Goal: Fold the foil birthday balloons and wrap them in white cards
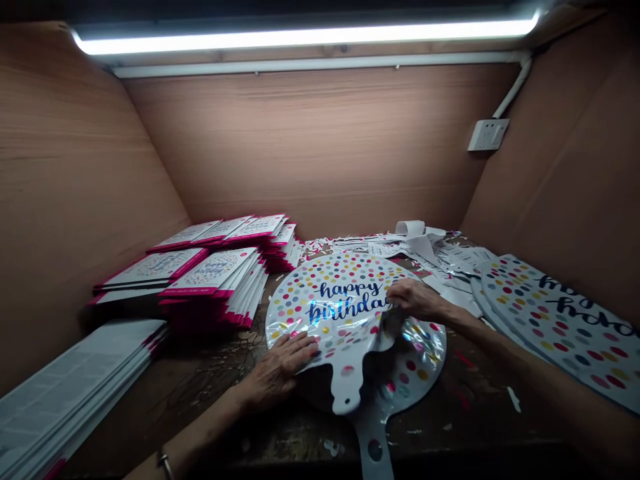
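In the head view a flat round foil balloon [345, 287], white with coloured dots and "happy birthday" lettering, lies in front of me with its tail toward me. My left hand [283, 367] rests flat on its lower left edge, fingers stretched out. With closed fingers, my right hand [413, 298] grips the right side of this balloon, which is lifted and curled over there. Under it shows a second foil balloon [420, 373], its tail reaching the table's front edge. More flat foil balloons [555, 320] lie overlapping at the right, beneath my right forearm.
Stacks of white-and-pink packets [210, 270] stand at the left, with a pile of flat white sleeves [85, 373] nearer me. Paper strips and scraps [425, 250] litter the back of the dark table [215, 373]. Wooden panels [325, 147] enclose three sides under a tube light [310, 35].
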The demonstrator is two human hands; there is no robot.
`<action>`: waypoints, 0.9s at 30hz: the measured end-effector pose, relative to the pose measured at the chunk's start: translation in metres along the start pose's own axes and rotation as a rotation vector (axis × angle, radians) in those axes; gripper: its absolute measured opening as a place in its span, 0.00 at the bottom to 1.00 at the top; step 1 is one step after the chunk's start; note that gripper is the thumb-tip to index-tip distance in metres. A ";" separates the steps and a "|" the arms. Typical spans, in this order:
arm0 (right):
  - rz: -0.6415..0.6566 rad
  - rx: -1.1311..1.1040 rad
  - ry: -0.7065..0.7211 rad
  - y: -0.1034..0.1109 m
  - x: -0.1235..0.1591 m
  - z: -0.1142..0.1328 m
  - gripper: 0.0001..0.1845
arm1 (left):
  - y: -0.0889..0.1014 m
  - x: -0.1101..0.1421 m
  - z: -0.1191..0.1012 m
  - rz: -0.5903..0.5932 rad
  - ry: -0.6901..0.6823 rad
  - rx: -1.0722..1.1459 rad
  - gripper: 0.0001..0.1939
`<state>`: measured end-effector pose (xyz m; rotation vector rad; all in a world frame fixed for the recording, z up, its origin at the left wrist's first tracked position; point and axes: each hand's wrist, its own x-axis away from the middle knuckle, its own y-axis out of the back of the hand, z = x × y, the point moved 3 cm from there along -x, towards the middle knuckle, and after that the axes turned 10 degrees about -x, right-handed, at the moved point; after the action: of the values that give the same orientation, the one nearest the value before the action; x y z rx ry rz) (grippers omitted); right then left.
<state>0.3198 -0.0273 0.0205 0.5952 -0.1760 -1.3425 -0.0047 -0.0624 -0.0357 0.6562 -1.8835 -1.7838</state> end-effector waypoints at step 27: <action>0.323 0.253 0.112 -0.001 0.093 -0.062 0.16 | 0.035 -0.012 0.042 0.021 0.217 0.435 0.14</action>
<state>0.3692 -0.0966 -0.0515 0.8160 -0.3389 -0.9777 -0.0224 -0.0209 -0.0025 0.9344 -2.1266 -1.2342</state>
